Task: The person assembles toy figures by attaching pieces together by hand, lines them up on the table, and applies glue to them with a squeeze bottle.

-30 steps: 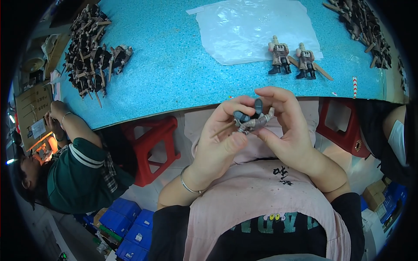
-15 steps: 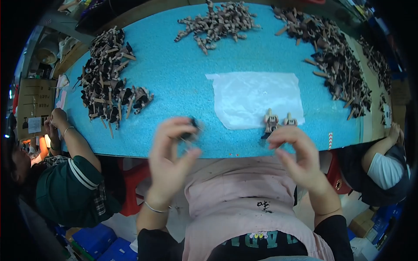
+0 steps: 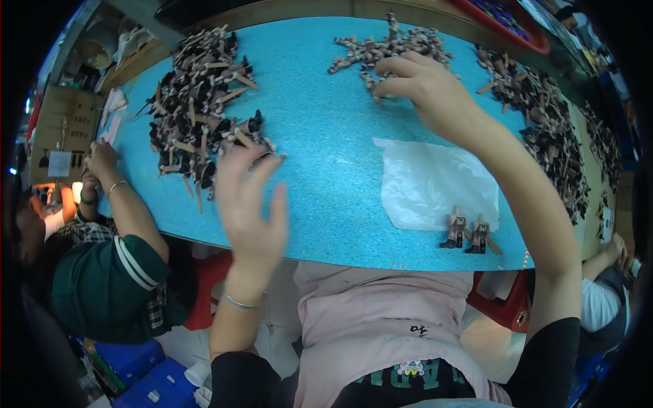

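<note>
My left hand (image 3: 248, 204), blurred by motion, is at the near edge of the left pile of small figures (image 3: 197, 109). Its fingers and thumb are spread, and I see nothing held. These figures are dark and beige, with flat wooden sticks among them. Farther off, my right hand (image 3: 425, 88) reaches over the far pile of pale, brownish figure parts (image 3: 388, 47). Thumb and finger there are apart, their tips touching or just above the parts. Two small figures with black boots, one figure (image 3: 456, 228) beside another figure (image 3: 480, 234), lie by the near edge of a plastic sheet (image 3: 435, 183).
A long pile of dark figures with sticks (image 3: 544, 129) runs down the right of the blue table (image 3: 313, 204). A red tray (image 3: 510, 24) stands at the back right. Co-workers sit at both sides: a green sleeve (image 3: 112, 285) on the left, a light sleeve (image 3: 602, 296) on the right.
My left hand went left to the left pile and no longer shows the small dark piece. My right hand left the figures by the sheet and reached to the far pile. The view shifted.
</note>
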